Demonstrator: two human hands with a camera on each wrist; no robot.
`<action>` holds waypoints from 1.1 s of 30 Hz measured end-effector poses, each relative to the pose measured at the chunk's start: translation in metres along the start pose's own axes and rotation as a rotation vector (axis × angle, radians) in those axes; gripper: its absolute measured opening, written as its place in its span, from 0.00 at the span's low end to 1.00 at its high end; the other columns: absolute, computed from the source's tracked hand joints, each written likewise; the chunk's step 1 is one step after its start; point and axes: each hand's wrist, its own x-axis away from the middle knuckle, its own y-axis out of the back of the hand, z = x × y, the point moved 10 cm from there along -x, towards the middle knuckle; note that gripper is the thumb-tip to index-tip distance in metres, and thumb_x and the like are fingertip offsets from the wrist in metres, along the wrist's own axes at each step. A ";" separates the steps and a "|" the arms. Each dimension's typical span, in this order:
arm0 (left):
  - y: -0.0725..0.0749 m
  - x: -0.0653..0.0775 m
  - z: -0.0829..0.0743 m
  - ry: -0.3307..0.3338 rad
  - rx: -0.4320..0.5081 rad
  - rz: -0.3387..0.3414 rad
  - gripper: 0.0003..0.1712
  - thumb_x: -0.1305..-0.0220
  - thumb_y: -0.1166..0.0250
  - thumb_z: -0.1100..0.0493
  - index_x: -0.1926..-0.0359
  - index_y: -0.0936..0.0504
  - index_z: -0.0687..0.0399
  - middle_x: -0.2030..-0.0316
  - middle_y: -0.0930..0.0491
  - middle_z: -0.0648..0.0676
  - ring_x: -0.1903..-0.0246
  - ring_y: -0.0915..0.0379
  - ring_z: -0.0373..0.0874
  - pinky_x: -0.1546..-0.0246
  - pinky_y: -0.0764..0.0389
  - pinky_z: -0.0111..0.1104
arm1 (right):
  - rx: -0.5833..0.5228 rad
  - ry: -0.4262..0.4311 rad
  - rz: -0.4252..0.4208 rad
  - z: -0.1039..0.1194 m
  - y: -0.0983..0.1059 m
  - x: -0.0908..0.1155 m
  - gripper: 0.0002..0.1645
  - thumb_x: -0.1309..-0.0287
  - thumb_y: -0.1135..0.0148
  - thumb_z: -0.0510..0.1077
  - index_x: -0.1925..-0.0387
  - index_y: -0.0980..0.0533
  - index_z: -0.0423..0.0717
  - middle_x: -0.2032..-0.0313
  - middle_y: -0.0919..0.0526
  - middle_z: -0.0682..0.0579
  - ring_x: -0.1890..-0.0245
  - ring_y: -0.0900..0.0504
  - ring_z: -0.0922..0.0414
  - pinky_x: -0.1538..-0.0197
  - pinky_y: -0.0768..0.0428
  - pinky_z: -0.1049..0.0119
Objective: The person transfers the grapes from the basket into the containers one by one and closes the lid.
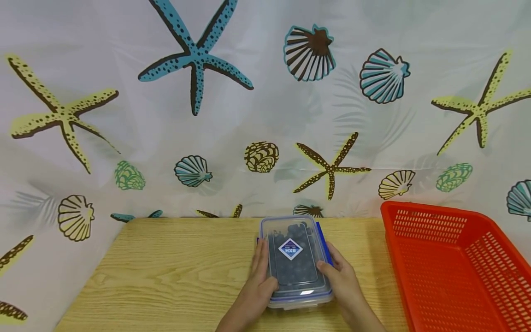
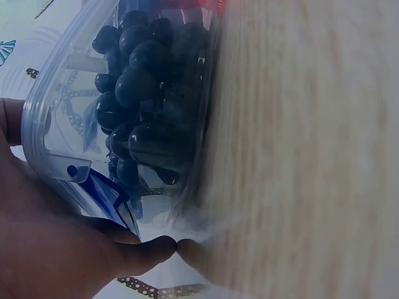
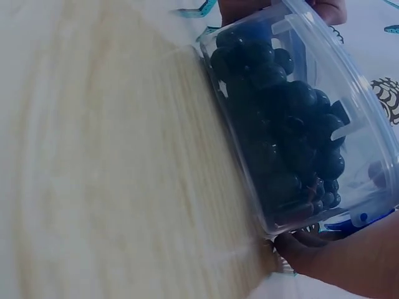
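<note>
A clear, lidded food container (image 1: pixel 290 276) stands near the front middle of the table, a diamond-shaped label on its lid. Dark round fruit that looks like grapes (image 2: pixel 140 87) fills much of it; the right wrist view shows the same grapes (image 3: pixel 280 131) through the wall. My left hand (image 1: pixel 259 286) grips the container's left side, thumb at the lid's edge. On the opposite side my right hand (image 1: pixel 342 281) holds it, thumb over the rim and fingers along the wall. A blue side latch (image 1: pixel 325 244) shows by the right fingers. The fingertips under the sides are partly hidden.
A red plastic basket (image 1: pixel 452 276) with slotted walls stands at the right. The wood-grain table (image 1: pixel 166 272) extends to the left of the container. Behind it hangs a pale cloth (image 1: pixel 265 115) printed with starfish and shells.
</note>
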 end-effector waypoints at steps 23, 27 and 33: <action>0.000 -0.001 0.000 -0.035 0.066 0.010 0.55 0.42 0.49 0.66 0.19 0.67 0.47 0.21 0.75 0.48 0.23 0.81 0.52 0.31 0.65 0.64 | 0.177 0.092 -0.007 0.015 -0.012 0.006 0.37 0.25 0.55 0.35 0.21 0.54 0.36 0.23 0.54 0.34 0.23 0.57 0.37 0.27 0.54 0.40; 0.001 0.000 -0.002 -0.050 0.102 0.008 0.56 0.44 0.48 0.67 0.19 0.66 0.49 0.20 0.74 0.51 0.23 0.81 0.54 0.31 0.65 0.64 | 0.167 0.119 0.003 0.016 -0.013 0.007 0.37 0.25 0.56 0.35 0.21 0.54 0.35 0.23 0.53 0.33 0.23 0.57 0.38 0.27 0.55 0.42; 0.001 0.000 -0.003 -0.066 0.148 0.011 0.56 0.45 0.48 0.68 0.19 0.65 0.52 0.20 0.75 0.53 0.24 0.82 0.54 0.31 0.66 0.63 | 0.180 0.111 0.010 0.016 -0.013 0.007 0.37 0.24 0.56 0.36 0.21 0.56 0.36 0.23 0.55 0.34 0.23 0.58 0.38 0.27 0.55 0.41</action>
